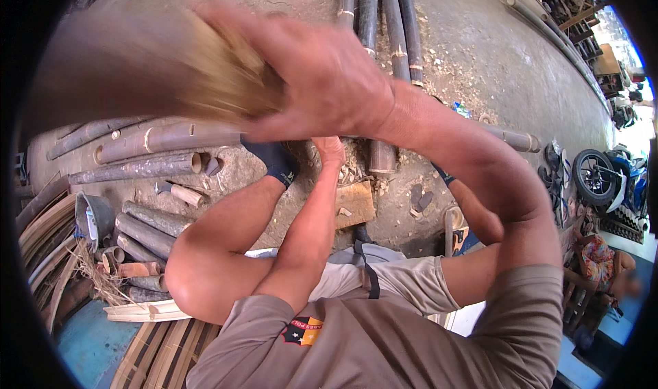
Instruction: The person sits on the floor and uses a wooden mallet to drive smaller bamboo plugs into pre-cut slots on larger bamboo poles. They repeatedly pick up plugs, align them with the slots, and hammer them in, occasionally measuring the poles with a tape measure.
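Observation:
My right hand [322, 74] is raised high across the view, its fingers closed around a thick brown length of wood or bamboo [157, 74] with a pale yellowish end. Motion smears that piece, so its exact kind is unclear. Below it, my left hand [330, 150] reaches down between my legs; its fingers are hidden behind the raised right hand. Near it are a bamboo end [382, 159] and a flat wooden block [355, 204] among pale chips. More dark bamboo poles [394, 26] run away from me along the floor.
Bamboo lengths [164, 139] lie at left, beside a hammer [181, 193] with a wooden handle. A grey bucket [96, 217], short bamboo pieces [145, 235] and split strips [161, 355] crowd the lower left. At right are a motorbike [610, 176] and another person [600, 259].

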Motion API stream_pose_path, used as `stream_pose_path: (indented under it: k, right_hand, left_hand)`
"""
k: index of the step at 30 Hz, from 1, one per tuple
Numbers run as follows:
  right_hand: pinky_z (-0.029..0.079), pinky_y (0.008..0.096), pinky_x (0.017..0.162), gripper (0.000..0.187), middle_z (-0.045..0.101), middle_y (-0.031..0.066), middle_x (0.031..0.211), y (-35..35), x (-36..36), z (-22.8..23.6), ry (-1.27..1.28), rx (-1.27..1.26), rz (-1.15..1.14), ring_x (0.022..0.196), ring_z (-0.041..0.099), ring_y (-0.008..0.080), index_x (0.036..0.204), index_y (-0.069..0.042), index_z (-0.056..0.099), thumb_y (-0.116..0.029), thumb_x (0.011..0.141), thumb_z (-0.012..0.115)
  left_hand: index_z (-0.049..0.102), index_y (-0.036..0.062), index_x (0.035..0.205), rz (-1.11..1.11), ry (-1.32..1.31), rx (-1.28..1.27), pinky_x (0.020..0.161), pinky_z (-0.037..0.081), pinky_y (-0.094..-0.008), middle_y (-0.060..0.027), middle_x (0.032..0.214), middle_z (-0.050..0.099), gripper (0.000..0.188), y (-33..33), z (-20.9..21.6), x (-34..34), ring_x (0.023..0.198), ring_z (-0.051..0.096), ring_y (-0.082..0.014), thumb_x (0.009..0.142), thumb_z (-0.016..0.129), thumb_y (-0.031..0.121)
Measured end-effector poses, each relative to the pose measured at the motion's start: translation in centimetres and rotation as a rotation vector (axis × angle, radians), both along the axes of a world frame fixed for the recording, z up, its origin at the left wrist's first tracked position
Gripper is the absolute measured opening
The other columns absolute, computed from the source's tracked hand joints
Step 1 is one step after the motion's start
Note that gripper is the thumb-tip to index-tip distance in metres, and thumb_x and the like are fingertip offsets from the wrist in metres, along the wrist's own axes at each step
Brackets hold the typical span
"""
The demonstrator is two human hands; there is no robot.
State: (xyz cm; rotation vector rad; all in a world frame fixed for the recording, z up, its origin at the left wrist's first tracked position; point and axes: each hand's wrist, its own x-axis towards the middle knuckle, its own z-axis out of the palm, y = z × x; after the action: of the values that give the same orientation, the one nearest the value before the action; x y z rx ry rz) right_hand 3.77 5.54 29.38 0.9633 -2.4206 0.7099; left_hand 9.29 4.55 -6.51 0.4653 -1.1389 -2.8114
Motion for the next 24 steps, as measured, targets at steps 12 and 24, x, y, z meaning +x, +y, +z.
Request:
stream_pose_path:
  k: [12, 24]
  right_hand:
    - [0.058, 0.0427, 0.099, 0.096, 0.071, 0.0245, 0.13, 13.2, 9.6, -0.8, -0.503, -0.036, -0.524, 0.115, 0.074, 0.0317, 0.162, -0.011, 0.042, -0.022, 0.078, 0.086]
    - [0.054, 0.0431, 0.102, 0.068, 0.064, 0.0165, 0.135, 21.0, 25.1, -10.2, -0.491, -0.785, -1.026, 0.12, 0.064, 0.0256, 0.153, -0.001, 0.048, -0.012, 0.094, 0.08]
  left_hand:
    - [0.067, 0.0038, 0.109, -0.432, 0.093, -0.35, 0.08, 0.057, -0.0414, -0.0072, 0.092, 0.07, 0.029, 6.5, 13.3, 4.6, 0.083, 0.067, -0.0249, 0.087, 0.081, 0.015]
    - [0.068, 0.0042, 0.106, -0.976, 0.875, -1.929, 0.075, 0.06, -0.0553, -0.0223, 0.094, 0.077, 0.046, -7.3, 18.0, -14.7, 0.091, 0.075, -0.0427, 0.074, 0.083, 0.034]
